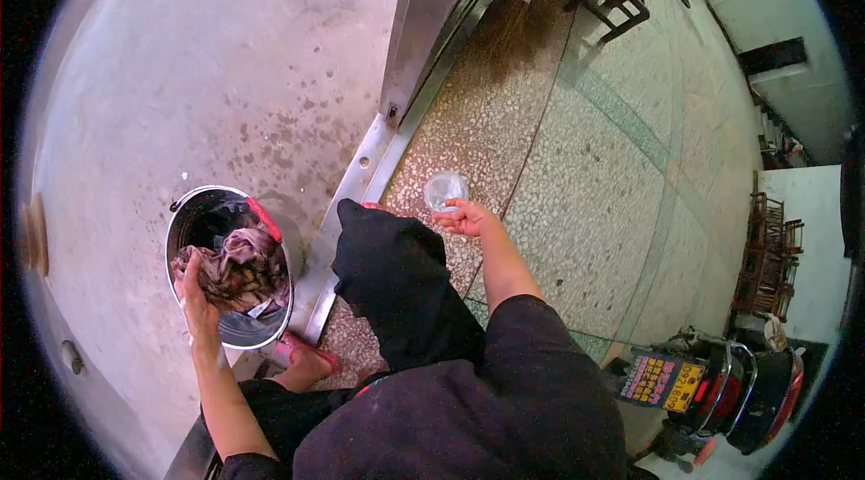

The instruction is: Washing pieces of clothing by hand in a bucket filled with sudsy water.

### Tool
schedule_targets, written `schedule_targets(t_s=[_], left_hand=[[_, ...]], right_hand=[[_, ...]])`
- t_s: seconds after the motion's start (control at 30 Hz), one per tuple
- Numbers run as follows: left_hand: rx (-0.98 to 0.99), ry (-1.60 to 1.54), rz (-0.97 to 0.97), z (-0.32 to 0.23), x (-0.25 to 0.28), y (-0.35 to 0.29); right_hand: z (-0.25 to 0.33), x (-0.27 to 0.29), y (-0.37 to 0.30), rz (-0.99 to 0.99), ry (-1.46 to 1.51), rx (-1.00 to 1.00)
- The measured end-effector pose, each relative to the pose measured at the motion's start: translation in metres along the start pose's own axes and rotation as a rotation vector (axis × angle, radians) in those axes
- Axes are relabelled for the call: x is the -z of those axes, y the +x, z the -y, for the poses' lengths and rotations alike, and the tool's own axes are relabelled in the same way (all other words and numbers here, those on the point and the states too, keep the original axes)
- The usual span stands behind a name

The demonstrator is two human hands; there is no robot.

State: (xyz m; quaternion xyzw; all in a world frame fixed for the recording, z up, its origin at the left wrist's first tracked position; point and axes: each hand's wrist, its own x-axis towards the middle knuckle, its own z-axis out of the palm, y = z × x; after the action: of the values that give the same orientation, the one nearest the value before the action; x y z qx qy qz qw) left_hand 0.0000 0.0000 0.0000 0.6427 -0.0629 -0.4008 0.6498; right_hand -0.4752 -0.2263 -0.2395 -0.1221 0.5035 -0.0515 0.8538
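Note:
On the left, a metal bucket (292,275) holds a bunched, damp-looking brownish-pink cloth (248,266). My left hand (193,293) grips the near-left edge of this cloth, the thumb showing and the other fingers mostly hidden in its folds. A red strip (265,220) lies along the bucket's inner far-right side, with dark wet stuff around the cloth. Right of my knee, my right hand (462,218) has its fingers closed at the near rim of a small clear round plastic bowl (445,189). What is inside the bowl is too small to make out.
A metal door track (360,165) runs between the wet-spotted concrete (225,57) and the speckled tile floor (613,174). A broom (514,25) and a wooden stool (622,12) stand far ahead. A parked motorbike (730,390) is at lower right.

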Motion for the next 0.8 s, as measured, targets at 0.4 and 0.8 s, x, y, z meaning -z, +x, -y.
schedule_targets(t_s=[0.4, 0.8], left_hand=[[-0.358, 0.091, -0.092, -0.032, -0.001, -0.009], [-0.411, -0.51, -0.218, -0.084, 0.02, -0.068]], right_hand=[[0.131, -0.3, -0.101, 0.345, -0.679, 0.483], [-0.094, -0.456, 0.016, 0.267, -1.972, 1.648]])
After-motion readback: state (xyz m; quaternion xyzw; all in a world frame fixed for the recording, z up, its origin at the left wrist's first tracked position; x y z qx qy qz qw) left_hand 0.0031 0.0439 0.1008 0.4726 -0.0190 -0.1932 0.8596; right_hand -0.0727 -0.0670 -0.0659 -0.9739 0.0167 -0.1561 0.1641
